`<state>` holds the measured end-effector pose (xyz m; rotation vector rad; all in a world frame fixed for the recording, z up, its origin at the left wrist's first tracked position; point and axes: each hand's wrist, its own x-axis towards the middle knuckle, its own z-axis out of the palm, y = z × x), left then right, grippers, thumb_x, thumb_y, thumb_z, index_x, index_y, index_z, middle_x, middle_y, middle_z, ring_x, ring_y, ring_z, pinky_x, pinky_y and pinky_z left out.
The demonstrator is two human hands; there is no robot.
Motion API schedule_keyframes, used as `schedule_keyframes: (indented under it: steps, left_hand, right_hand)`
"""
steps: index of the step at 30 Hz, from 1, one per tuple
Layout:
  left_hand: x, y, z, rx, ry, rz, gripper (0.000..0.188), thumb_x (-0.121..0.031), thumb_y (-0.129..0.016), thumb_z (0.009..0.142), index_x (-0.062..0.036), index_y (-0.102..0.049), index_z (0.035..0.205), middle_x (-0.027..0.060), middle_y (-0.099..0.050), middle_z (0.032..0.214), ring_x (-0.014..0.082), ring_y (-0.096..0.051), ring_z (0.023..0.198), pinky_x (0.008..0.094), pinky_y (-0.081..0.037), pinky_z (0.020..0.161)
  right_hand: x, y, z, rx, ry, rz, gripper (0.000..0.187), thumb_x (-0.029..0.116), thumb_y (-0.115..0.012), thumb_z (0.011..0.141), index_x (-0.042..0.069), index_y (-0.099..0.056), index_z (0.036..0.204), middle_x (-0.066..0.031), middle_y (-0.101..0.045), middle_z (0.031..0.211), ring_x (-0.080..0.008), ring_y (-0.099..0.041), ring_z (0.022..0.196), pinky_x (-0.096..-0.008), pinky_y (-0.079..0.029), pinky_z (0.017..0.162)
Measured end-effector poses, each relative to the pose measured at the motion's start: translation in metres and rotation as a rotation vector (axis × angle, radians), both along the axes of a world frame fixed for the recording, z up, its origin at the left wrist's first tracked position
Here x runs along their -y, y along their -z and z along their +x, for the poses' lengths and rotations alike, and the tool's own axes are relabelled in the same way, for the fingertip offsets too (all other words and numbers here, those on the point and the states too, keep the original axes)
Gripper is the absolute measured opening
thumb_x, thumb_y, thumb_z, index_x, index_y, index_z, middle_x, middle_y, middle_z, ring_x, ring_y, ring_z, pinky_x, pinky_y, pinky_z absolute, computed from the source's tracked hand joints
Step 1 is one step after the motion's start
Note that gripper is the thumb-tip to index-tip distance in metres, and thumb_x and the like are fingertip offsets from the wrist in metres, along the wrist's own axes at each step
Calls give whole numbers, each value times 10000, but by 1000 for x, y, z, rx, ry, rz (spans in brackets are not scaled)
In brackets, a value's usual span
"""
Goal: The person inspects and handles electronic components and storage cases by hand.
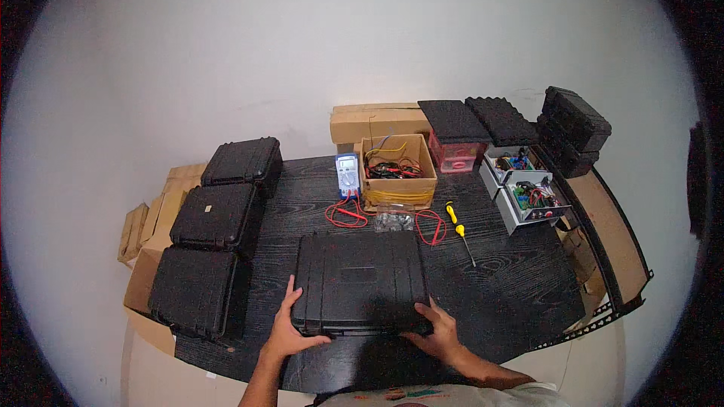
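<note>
A black plastic hard case (360,277) lies flat, lid down, at the near middle of the table. My left hand (287,329) grips its near left corner, fingers up along the left side and thumb across the front edge. At the near right corner my right hand (439,333) holds the same case, thumb and fingers spread around the edge. Just past the case is a clear bag of small dark parts (394,218). A blue and white multimeter (348,175) with red leads stands beyond, against a cardboard box of cables (397,169).
Several black cases (213,215) line the table's left side. A yellow-handled screwdriver (460,231) lies to the right. Farther right are grey open housings with circuit boards (532,197), a red drawer box (455,154) under dark foam, stacked black cases (573,130) and a shelf panel (607,230).
</note>
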<state>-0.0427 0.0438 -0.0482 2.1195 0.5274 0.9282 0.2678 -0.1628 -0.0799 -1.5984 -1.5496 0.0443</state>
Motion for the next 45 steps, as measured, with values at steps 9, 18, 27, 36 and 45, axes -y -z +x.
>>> schedule_keyframes:
  steps: [9, 18, 27, 36, 45]
  left_hand:
    - [34, 3, 21, 217, -201, -364, 1356, -231, -1037, 528, -43, -224, 1597, 223, -442, 1516, 318, -507, 1351, 446, -399, 1150]
    - [30, -34, -18, 413, -467, -68, 1079, -374, -854, 666, 37, -354, 1529, 202, -473, 1493, 309, -490, 1356, 442, -364, 1156]
    - [-53, -40, -211, 740, -672, 194, 969, -573, -752, 783, 36, -426, 1463, 177, -517, 1439, 321, -537, 1283, 486, -413, 1117]
    - [-112, -23, -333, 932, -660, -53, 907, -467, -764, 781, -19, -407, 1484, 180, -537, 1381, 329, -552, 1257, 505, -464, 1077]
    - [-139, -14, -357, 832, -709, -52, 889, -533, -733, 785, -12, -430, 1438, 168, -533, 1338, 326, -550, 1227, 476, -469, 1036]
  right_hand:
    - [3, 5, -2, -304, 5, -130, 977, 285, -969, 691, 35, -434, 1470, -323, -511, 1458, -376, -610, 1277, -465, -488, 1082]
    - [-15, -49, -22, -7, -291, 69, 1084, 305, -959, 692, 30, -348, 1545, -381, -424, 1507, -466, -527, 1352, -478, -461, 1101]
    - [-124, -122, -119, 35, -959, 187, 946, 243, -756, 890, 115, -199, 1644, -389, 1, 1648, -525, -75, 1548, -523, -214, 1245]
    - [-205, -123, -220, -15, -1114, 130, 1016, 162, -744, 860, 154, -123, 1665, -368, 97, 1652, -512, -60, 1553, -505, -196, 1262]
    - [-218, -106, -247, 34, -1096, 87, 1020, 150, -728, 875, 185, -90, 1670, -367, 91, 1652, -523, -104, 1543, -504, -220, 1258]
